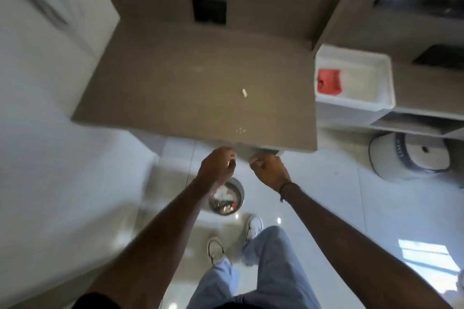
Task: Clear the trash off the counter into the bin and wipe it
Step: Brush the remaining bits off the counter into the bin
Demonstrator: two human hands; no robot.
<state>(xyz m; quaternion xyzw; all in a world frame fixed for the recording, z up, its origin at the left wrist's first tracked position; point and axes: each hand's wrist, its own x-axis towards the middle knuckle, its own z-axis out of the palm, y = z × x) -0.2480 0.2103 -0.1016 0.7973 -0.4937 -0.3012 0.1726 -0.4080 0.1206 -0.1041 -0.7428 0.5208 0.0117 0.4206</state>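
Note:
The brown counter carries a small white scrap right of centre and a few pale crumbs near its front edge. Both hands hover just off that front edge. My left hand is cupped with fingers curled, above the metal bin on the floor, which has trash inside. What the left hand holds, if anything, is unclear. My right hand is closed around something whitish at the counter's edge.
A white tray with a red cloth sits on the shelf to the right. A round white appliance stands on the floor beneath it. A dark square opening is set in the counter's back wall. My feet stand on glossy tiles.

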